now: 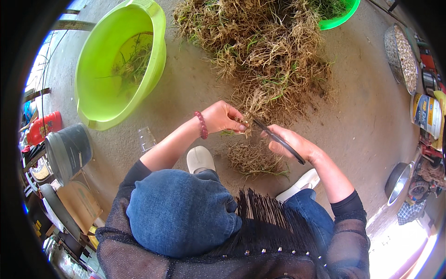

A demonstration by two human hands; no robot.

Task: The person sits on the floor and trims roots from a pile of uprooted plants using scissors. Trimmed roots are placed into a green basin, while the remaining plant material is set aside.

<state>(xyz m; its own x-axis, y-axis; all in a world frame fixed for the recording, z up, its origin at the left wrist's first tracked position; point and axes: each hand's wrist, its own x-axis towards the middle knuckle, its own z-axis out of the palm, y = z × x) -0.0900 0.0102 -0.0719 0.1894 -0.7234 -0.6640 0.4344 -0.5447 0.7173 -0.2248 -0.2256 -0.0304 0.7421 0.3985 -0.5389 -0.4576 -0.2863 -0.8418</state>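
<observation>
My left hand (pixel 225 118) pinches a small clump of rooted plants (pixel 248 129) between thumb and fingers. Dry brown roots spread from the clump. In my right hand (pixel 289 141) is a pair of dark scissors (pixel 280 139), its blades reaching up to the roots beside my left fingertips. Whether the blades are closed on the roots cannot be made out. Just beyond my hands rises a large heap of uprooted plants (pixel 264 66) with tangled roots and a few green blades. Below my hands, between my shoes, lies a smaller pile of cut roots (pixel 256 158).
A lime-green plastic tub (pixel 101 73) with some green plants stands at the left. A bright green basin (pixel 336 23) holds more greenery behind the heap. Left lie a clear plastic cup (pixel 147 139) and a grey bucket (pixel 68 151). Right are a mesh basket (pixel 392 52) and a metal bowl (pixel 397 183).
</observation>
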